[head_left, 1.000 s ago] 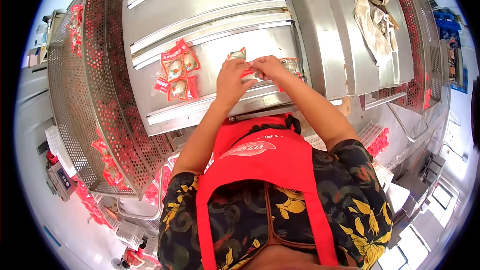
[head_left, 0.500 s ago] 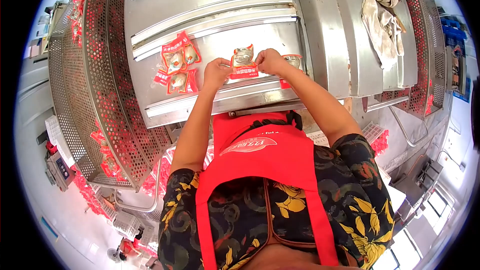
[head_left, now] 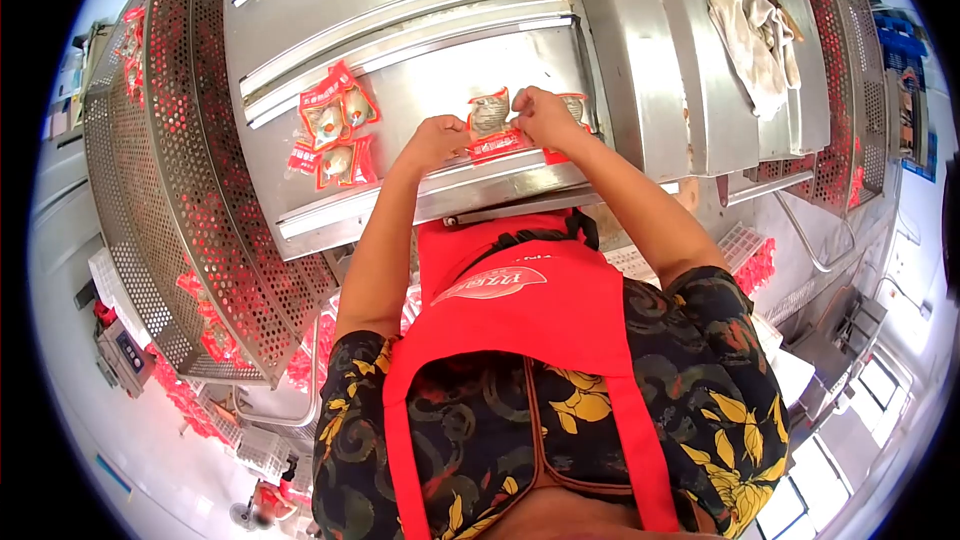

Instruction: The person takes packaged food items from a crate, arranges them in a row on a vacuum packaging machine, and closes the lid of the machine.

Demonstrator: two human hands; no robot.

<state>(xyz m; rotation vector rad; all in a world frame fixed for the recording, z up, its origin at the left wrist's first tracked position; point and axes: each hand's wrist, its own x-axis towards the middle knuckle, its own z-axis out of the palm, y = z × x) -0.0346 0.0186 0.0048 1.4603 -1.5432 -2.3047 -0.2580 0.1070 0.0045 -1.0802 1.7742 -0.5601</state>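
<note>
A red-edged clear food packet (head_left: 489,115) with greyish contents lies on the steel worktop (head_left: 425,90), between my two hands. My left hand (head_left: 438,142) is closed, its fingers pinching the packet's lower left corner. On the opposite side my right hand (head_left: 545,117) pinches the right edge. Another red-edged packet (head_left: 575,105) lies just beyond my right hand, which partly covers it. Farther left, several red packets (head_left: 340,125) with pale round contents are heaped together.
A curved perforated metal basket wall (head_left: 185,160) borders the worktop at left, with red packets beyond it. Raised metal rails (head_left: 410,40) cross the worktop. At right, a crumpled pale cloth (head_left: 745,35) rests on a steel ledge, near another perforated basket (head_left: 845,90).
The camera view has shifted slightly, moving the worktop leftward in view. Between my hands, the packet sits a little nearer the right-hand packet. Both hands keep their pinch.
</note>
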